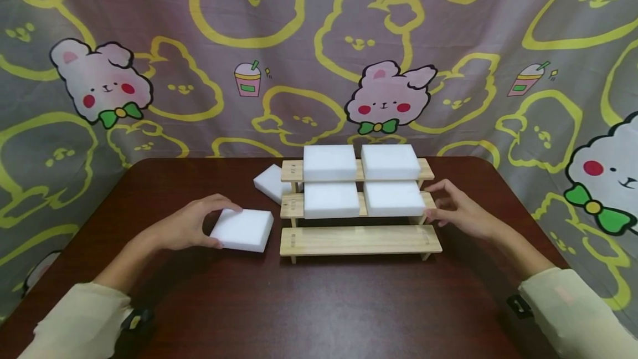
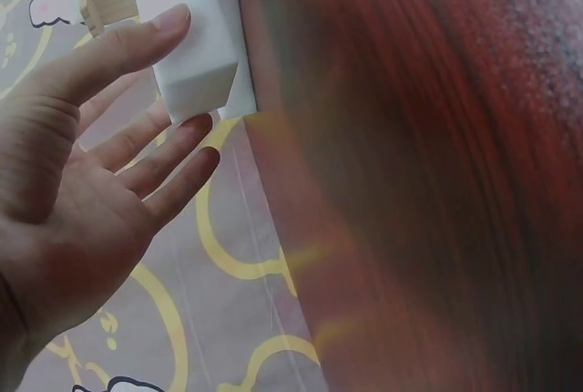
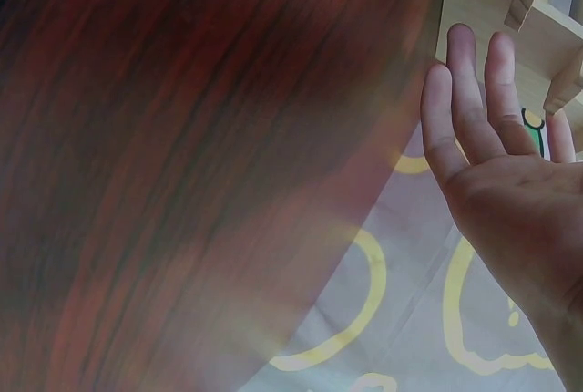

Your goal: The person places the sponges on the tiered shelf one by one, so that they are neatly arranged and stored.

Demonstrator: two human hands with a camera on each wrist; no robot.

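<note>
My left hand (image 1: 191,220) holds a white foam block (image 1: 244,230) left of a three-step wooden rack (image 1: 359,241). Its thumb is on the near side and its fingers on the far side; in the left wrist view the thumb lies across the block (image 2: 196,73). Two white blocks (image 1: 330,162) stand on the rack's top step, and two more (image 1: 331,200) on the middle one. The bottom step is bare wood. By the rack's right end is my right hand (image 1: 461,212), thumb at the middle step and other fingers fairly straight in the right wrist view.
Another white block (image 1: 274,181) lies behind the rack's left end, partly hidden by it. The rack stands on a dark reddish-brown table (image 1: 329,303). Behind the table hangs a patterned cloth (image 1: 299,65) with rabbit heads.
</note>
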